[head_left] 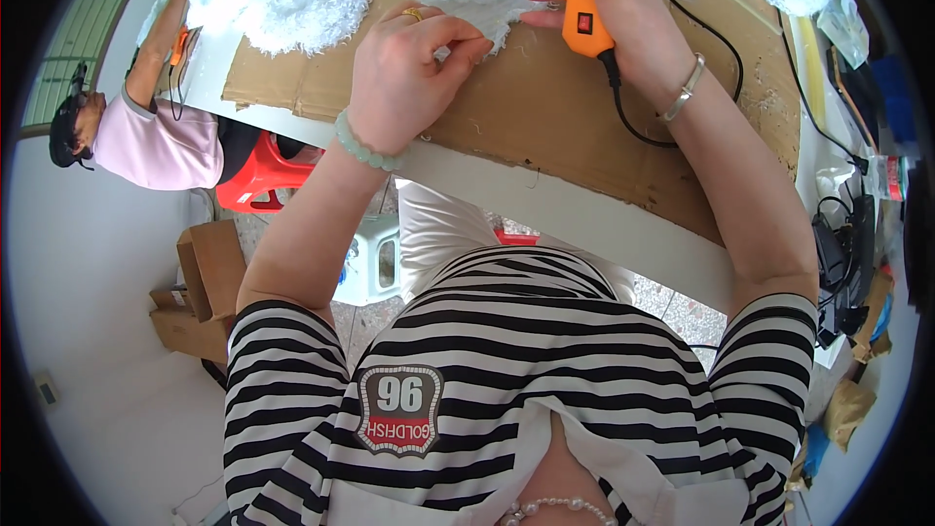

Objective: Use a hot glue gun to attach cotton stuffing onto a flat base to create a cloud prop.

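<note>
At the upper centre of the frame, a flat white piece of shaggy fabric (477, 8) lies on a brown cardboard sheet (594, 131). The left hand (404, 73) meets its lower edge, thumb and fingertips pressed together; whether cloth is caught between them I cannot tell. Toward the upper right, the right hand (638, 24) has its fingers clamped on an orange plastic glue gun with a red switch (589, 0); fluffy white fabric heaps (312, 0) fill the upper left
</note>
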`<state>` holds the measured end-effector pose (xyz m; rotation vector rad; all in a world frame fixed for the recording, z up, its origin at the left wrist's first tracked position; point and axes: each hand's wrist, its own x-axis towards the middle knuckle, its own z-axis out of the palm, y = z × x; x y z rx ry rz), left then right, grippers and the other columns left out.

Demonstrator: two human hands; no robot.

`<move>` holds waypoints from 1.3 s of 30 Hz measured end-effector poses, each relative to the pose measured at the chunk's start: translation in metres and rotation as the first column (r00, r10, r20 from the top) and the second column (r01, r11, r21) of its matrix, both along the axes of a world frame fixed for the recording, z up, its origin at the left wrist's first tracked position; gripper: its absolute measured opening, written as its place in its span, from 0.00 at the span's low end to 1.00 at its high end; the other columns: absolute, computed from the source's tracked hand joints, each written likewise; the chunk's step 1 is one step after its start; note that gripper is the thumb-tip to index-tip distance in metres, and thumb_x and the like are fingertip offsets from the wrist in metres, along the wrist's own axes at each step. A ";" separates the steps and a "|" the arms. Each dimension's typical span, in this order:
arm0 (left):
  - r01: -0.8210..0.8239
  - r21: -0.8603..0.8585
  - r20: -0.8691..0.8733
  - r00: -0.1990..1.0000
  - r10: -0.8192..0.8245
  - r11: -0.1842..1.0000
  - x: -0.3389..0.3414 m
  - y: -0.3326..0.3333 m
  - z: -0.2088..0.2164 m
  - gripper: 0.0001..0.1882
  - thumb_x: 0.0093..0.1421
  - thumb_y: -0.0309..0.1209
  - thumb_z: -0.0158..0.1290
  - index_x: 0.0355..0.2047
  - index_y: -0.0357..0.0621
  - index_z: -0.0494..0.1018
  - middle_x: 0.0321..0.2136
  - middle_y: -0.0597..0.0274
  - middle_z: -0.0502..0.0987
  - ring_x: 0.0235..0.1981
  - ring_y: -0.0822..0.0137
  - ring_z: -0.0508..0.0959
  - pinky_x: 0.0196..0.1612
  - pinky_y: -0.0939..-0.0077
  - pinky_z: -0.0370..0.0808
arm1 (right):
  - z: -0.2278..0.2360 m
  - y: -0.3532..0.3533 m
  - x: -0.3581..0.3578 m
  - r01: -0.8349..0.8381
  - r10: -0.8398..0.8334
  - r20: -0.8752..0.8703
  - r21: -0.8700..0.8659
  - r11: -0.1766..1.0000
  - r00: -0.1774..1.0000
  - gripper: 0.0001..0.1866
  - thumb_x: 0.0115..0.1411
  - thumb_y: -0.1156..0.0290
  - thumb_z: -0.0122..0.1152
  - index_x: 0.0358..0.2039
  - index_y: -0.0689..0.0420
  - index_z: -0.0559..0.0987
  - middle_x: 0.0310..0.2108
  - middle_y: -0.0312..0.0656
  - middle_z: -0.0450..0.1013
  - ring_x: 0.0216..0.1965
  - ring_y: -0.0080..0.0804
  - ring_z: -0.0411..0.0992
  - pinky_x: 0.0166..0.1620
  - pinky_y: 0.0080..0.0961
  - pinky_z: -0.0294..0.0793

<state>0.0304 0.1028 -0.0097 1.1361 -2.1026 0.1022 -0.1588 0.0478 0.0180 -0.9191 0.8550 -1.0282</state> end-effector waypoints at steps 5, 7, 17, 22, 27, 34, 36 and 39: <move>-0.098 0.124 -0.013 0.995 0.100 0.988 -0.008 0.004 -0.005 0.11 0.42 0.32 0.63 0.22 0.44 0.72 0.15 0.63 0.72 0.20 0.57 0.72 0.30 0.70 0.71 | 0.004 0.006 -0.032 -0.210 0.145 -0.245 -0.268 0.940 0.959 0.14 0.60 0.59 0.53 0.35 0.58 0.75 0.31 0.36 0.73 0.32 0.24 0.73 0.36 0.25 0.75; -0.176 0.092 0.068 0.983 0.171 0.980 -0.008 0.004 -0.007 0.12 0.41 0.36 0.63 0.22 0.45 0.72 0.17 0.63 0.73 0.23 0.58 0.72 0.30 0.68 0.71 | 0.007 0.009 -0.047 -0.295 0.212 -0.316 -0.242 0.924 0.925 0.14 0.61 0.60 0.53 0.38 0.59 0.74 0.32 0.37 0.73 0.34 0.24 0.73 0.37 0.25 0.75; -0.125 0.081 0.052 0.991 0.121 0.989 -0.004 0.008 -0.011 0.08 0.45 0.32 0.59 0.23 0.43 0.74 0.24 0.62 0.75 0.26 0.57 0.73 0.31 0.67 0.71 | 0.003 0.018 -0.048 -0.506 0.190 -0.765 -0.199 0.839 0.615 0.13 0.57 0.61 0.60 0.34 0.59 0.74 0.26 0.31 0.70 0.28 0.18 0.67 0.33 0.17 0.69; -0.091 0.061 0.009 0.996 0.091 0.994 0.000 0.013 -0.010 0.06 0.46 0.31 0.58 0.23 0.43 0.74 0.23 0.60 0.75 0.27 0.56 0.73 0.33 0.68 0.71 | -0.005 0.016 -0.042 -0.505 0.202 -0.769 -0.176 0.845 0.606 0.13 0.57 0.61 0.60 0.33 0.58 0.73 0.25 0.31 0.70 0.27 0.17 0.66 0.32 0.17 0.68; -0.032 0.004 0.061 0.998 0.032 0.999 0.007 0.016 -0.008 0.06 0.46 0.31 0.57 0.24 0.43 0.75 0.20 0.60 0.75 0.28 0.57 0.74 0.36 0.68 0.70 | -0.002 0.019 -0.036 -0.477 0.208 -0.788 -0.122 0.870 0.579 0.13 0.57 0.61 0.60 0.31 0.57 0.73 0.24 0.30 0.69 0.26 0.17 0.66 0.31 0.16 0.68; -0.065 0.027 0.042 0.997 0.064 0.998 0.013 0.019 -0.016 0.06 0.47 0.31 0.57 0.27 0.44 0.75 0.20 0.61 0.76 0.32 0.58 0.74 0.37 0.67 0.70 | 0.004 0.027 -0.037 -0.502 0.249 -0.771 -0.104 0.859 0.586 0.12 0.57 0.62 0.59 0.32 0.57 0.72 0.24 0.30 0.68 0.26 0.17 0.66 0.31 0.16 0.67; -0.061 0.015 0.035 0.998 0.061 0.998 0.013 0.016 -0.017 0.07 0.47 0.30 0.57 0.27 0.45 0.75 0.20 0.61 0.76 0.32 0.58 0.74 0.37 0.67 0.70 | 0.006 0.028 -0.037 -0.508 0.259 -0.772 -0.094 0.856 0.580 0.12 0.58 0.62 0.59 0.32 0.57 0.72 0.24 0.30 0.68 0.26 0.17 0.65 0.31 0.15 0.66; -0.058 0.049 0.023 0.998 0.057 0.997 0.014 0.018 -0.015 0.07 0.47 0.28 0.57 0.29 0.44 0.73 0.20 0.60 0.75 0.30 0.57 0.74 0.40 0.67 0.70 | 0.007 0.028 -0.036 -0.527 0.269 -0.791 -0.078 0.847 0.549 0.11 0.58 0.63 0.59 0.32 0.58 0.72 0.24 0.30 0.68 0.25 0.16 0.65 0.31 0.15 0.66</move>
